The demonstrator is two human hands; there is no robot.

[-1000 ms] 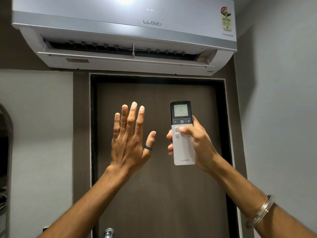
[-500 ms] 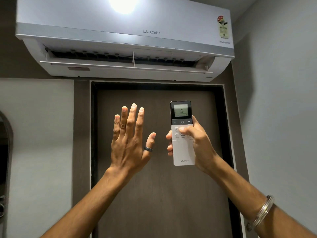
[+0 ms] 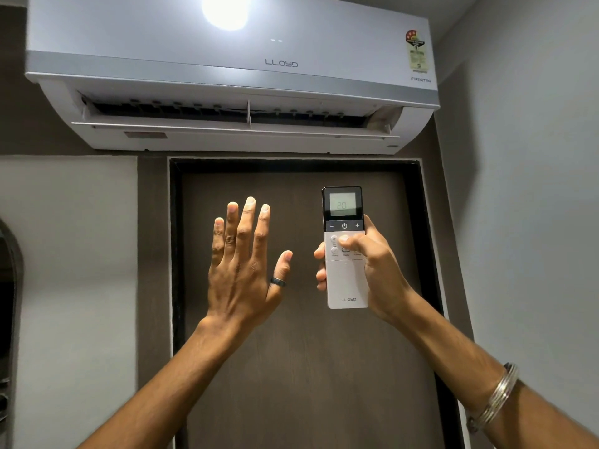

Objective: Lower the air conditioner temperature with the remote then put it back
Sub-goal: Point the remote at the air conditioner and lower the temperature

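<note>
A white air conditioner hangs above a dark brown door, its flap open. The left hand is raised below it, fingers spread, empty. The right hand grips the upright remote beside it, thumb on the buttons; nothing blocks the unit.

Both our arms raised, hands side by side

Our left hand is flat and empty, back toward us, fingers straight up. Our right hand is wrapped around the remote, thumb lying across its buttons.
</note>
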